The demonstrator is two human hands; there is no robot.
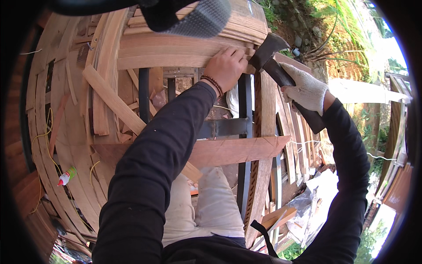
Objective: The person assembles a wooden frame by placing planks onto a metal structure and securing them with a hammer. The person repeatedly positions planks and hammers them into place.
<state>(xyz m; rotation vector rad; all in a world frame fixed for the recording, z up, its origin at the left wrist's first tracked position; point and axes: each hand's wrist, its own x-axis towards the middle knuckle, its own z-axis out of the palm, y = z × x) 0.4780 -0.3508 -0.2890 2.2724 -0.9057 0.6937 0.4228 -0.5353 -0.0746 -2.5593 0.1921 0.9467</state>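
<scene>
My left hand [226,66], bare with a beaded bracelet [212,85] at the wrist, rests at the front edge of a long reddish-brown wooden board [167,51]. Its fingers are bent and drawn together; whatever lies between them is hidden. Wrapped in a white knit glove, my right hand [306,90] grips the dark handle of a hatchet [280,72]. The hatchet's dark metal head sits at the board's right end, just beside my left fingertips. More boards are stacked behind this one.
A dark metal frame [245,132] stands below, with a loose plank [241,150] across it before my legs. Another plank [112,99] slants at the left. A small white-and-green bottle [67,176] with a red tip lies on the left boards. Clear plastic sheeting [316,198] lies lower right.
</scene>
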